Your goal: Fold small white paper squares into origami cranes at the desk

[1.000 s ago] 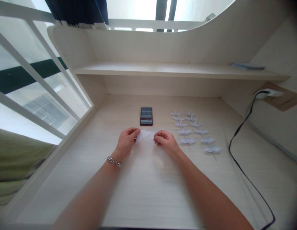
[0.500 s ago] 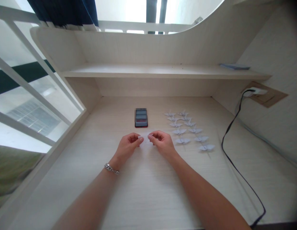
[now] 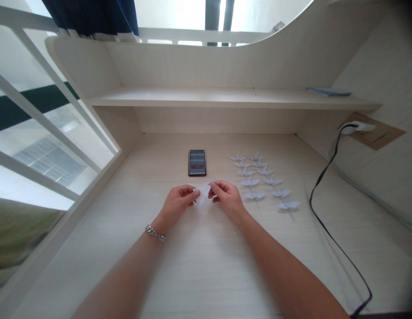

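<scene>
A small piece of folded white paper (image 3: 203, 193) hangs between my hands, just above the pale wood desk (image 3: 206, 266). My left hand (image 3: 177, 204) pinches its left side between thumb and fingers, and my right hand (image 3: 227, 197) pinches its right side. A silver chain bracelet (image 3: 155, 232) circles my left wrist. Beyond the hands lies a smartphone (image 3: 197, 162) with a blurred screen, face up. To the right stand several pale paper origami cranes (image 3: 255, 182) in loose rows.
A black cable (image 3: 325, 217) runs across the desk's right side up to a wall socket (image 3: 358, 128). A shelf (image 3: 226, 97) spans above the desk with a flat blue item (image 3: 329, 91) on it. A window with white railing (image 3: 43, 119) borders the left.
My hands have drawn closer together, and the paper is now folded narrower between them. The head view has shifted slightly, moving the desk items left in the picture.
</scene>
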